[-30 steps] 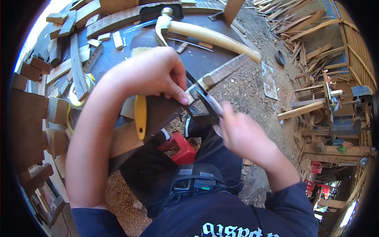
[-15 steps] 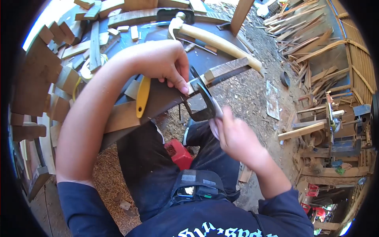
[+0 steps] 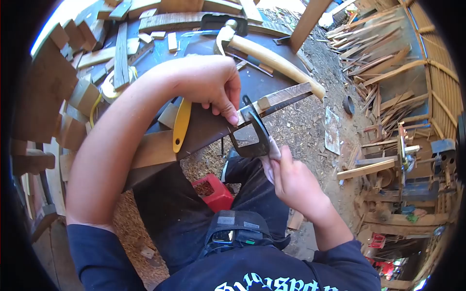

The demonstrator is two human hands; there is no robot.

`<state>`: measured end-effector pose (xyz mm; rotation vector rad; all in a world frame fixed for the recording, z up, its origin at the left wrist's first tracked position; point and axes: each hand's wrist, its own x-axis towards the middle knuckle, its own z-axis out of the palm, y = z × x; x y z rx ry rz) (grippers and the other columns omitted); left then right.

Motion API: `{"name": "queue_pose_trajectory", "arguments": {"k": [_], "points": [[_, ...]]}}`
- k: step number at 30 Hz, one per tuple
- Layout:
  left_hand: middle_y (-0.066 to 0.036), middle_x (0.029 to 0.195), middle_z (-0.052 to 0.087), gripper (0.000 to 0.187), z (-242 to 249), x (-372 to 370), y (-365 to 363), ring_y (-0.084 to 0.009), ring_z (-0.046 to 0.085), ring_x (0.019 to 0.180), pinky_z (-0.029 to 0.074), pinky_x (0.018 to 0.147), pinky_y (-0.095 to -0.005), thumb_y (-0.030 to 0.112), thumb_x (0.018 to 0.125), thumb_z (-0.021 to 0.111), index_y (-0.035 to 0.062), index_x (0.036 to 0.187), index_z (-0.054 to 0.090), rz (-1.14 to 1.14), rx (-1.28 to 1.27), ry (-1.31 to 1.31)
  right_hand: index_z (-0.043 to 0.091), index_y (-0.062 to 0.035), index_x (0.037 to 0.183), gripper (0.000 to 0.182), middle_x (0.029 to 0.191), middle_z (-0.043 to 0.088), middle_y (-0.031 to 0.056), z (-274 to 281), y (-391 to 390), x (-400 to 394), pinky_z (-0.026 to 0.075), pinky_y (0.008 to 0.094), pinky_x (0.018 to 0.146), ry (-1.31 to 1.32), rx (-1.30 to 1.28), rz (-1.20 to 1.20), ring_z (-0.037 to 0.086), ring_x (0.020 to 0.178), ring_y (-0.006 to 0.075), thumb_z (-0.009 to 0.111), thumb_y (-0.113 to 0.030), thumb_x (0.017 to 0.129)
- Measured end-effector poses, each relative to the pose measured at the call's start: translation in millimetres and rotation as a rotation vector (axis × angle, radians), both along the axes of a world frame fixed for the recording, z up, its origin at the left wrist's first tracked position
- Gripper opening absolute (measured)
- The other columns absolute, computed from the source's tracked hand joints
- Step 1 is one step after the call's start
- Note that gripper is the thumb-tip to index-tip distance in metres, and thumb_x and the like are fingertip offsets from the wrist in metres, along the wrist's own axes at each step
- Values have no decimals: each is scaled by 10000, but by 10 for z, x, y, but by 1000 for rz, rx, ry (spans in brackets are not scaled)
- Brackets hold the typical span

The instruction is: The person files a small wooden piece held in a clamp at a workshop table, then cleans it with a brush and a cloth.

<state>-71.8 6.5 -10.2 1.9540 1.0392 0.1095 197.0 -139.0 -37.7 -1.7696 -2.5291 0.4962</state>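
Observation:
My left hand [image 3: 224, 94] reaches across the bench with thumb and fingertips pinched together at its edge, right beside a narrow wood strip [image 3: 286, 93]. I cannot tell what small thing, if any, is in the pinch. My right hand [image 3: 298, 179] is closed around the pale end of a black loop-shaped tool [image 3: 262, 141] with a roughly rectangular opening. The tool's upper end overlaps the wood strip, just right of my left fingertips. A yellow handle [image 3: 182, 125] lies on the bench under my left forearm. Beyond my left hand rests a claw hammer [image 3: 262, 51] with a wooden handle.
Wood offcuts [image 3: 121, 56] crowd the far and left parts of the dark bench [image 3: 204, 128]. Below, a red plastic object [image 3: 216, 194] sits between my legs on shavings. Piled wood strips [image 3: 371, 53] and a wooden beam [image 3: 366, 169] are off to the right.
The black tool, blurred earlier, has tipped so its opening faces me more. My right hand has shifted slightly down and right with it. My left hand keeps its pinch at the bench edge.

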Motion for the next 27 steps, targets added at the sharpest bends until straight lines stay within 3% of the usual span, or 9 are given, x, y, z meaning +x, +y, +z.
{"name": "queue_pose_trajectory", "arguments": {"k": [4,6,9,15,18,21,23,24,27], "points": [[-26,772,753,346,-119,28,48,-115,705,688,562,630,-269,352,747,918,85,944,819,-26,15,-27,427,65,1142,286,629,621,279,-26,276,-157,522,582,549,19,111,97,658,614,491,563,-154,1017],[-22,770,752,361,-117,2,33,-118,702,679,562,630,-268,364,749,915,84,955,819,-13,25,-21,431,67,1142,284,629,619,279,-143,139,-75,519,587,550,77,66,12,657,614,490,560,-153,1018],[-38,757,735,311,-133,-13,-2,-125,693,672,549,591,-282,288,749,918,51,911,798,7,31,-52,431,84,1180,301,614,609,280,-138,-71,-30,513,594,548,66,47,-12,657,611,492,543,-148,1025],[-30,758,746,369,-107,12,16,-119,698,676,560,623,-273,367,742,924,66,923,813,-27,54,-39,427,76,1196,280,668,631,289,-173,269,-113,509,594,558,47,73,56,663,642,498,536,-106,1013],[-28,757,745,381,-171,-14,22,-118,689,660,553,614,-275,386,730,927,73,915,814,-2,51,-54,423,55,1151,237,674,634,292,-220,59,-78,509,592,563,149,59,5,657,636,503,539,-94,1009],[-41,731,729,324,-111,-9,-27,-125,691,665,551,593,-281,279,722,931,32,879,793,42,40,-52,421,46,1140,247,657,624,295,-302,-11,-31,510,583,553,161,62,-2,657,632,498,562,-99,999],[-54,707,712,333,-74,-3,-28,-129,683,639,549,567,-285,284,714,937,19,837,777,45,54,-28,418,44,1135,254,651,620,296,-271,103,-78,510,578,548,137,47,-4,658,630,494,573,-100,994],[-58,701,708,336,-71,4,-10,-130,680,630,548,558,-285,284,712,938,15,827,773,39,59,-16,438,20,1174,224,765,641,277,-232,193,-146,478,600,602,131,15,-28,628,709,536,556,-38,992],[-60,672,689,351,-139,39,6,-134,659,585,540,529,-285,275,697,945,-3,794,755,42,79,-49,440,20,1194,248,778,641,281,-234,258,-142,474,605,613,133,-20,-60,632,710,531,562,-34,984]]}}
